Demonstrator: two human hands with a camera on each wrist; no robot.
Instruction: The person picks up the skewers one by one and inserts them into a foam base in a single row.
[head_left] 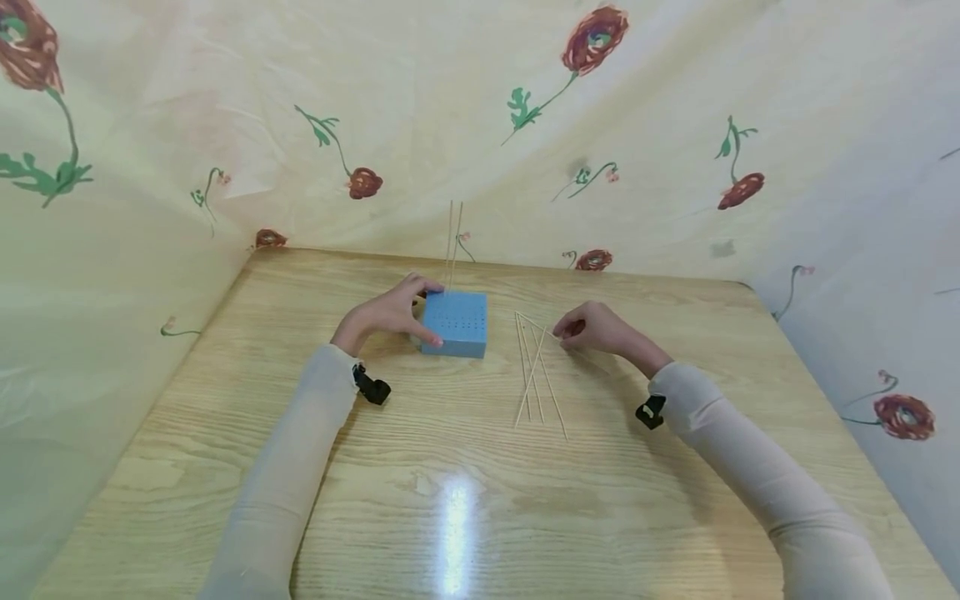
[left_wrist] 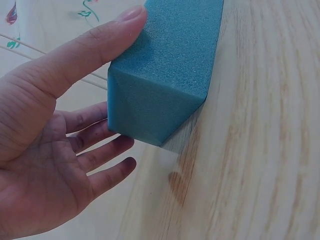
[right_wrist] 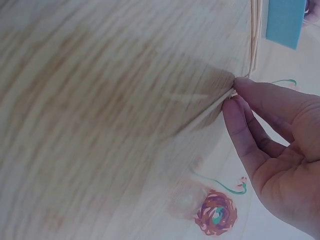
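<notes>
A blue foam block (head_left: 455,325) with rows of small holes in its top sits on the table. Two thin wooden sticks (head_left: 448,246) stand upright at its back left. My left hand (head_left: 390,310) holds the block from the left, thumb at the front and fingers toward the back; in the left wrist view the thumb lies along the block (left_wrist: 165,55). To the right of the block, my right hand (head_left: 596,329) pinches the end of a thin stick between thumb and fingertips. Several loose sticks (head_left: 557,408) lie crossed between the block and this hand.
The wooden table (head_left: 420,500) is bounded at the back and sides by a flowered sheet (head_left: 465,108). A black wrist mount (head_left: 372,387) sits on the left sleeve, and another mount (head_left: 651,412) on the right sleeve.
</notes>
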